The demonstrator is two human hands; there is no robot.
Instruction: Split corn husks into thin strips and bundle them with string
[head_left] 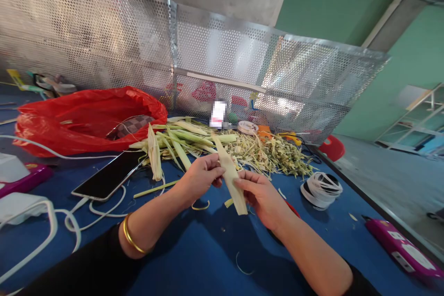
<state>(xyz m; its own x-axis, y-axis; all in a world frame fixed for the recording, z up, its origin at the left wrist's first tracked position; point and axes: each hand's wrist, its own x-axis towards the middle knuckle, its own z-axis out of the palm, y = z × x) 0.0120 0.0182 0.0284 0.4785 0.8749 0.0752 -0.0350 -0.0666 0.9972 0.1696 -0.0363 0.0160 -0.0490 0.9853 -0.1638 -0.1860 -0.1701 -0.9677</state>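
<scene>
at my far left, white cables (53, 227) curl on the blue table (208, 268). behind them stands a red plastic bag (48, 122), its mouth open, and just before it lies a dark-screened phone (109, 178). to the right of the phone there is a pile of green and pale husks (180, 143). my left hand (203, 175) is pinching the upper left edge of a pale husk strip (231, 178) between thumb and fingers. this strip is above the table, between my two hands, and it is tilted. my right hand (262, 194) is gripping its lower right edge, with the thumb on the front. beyond this hand is a heap of shredded bits (277, 155). farther right are a white string roll (321, 192) and, near the table's edge, a purple tool (398, 247).
</scene>
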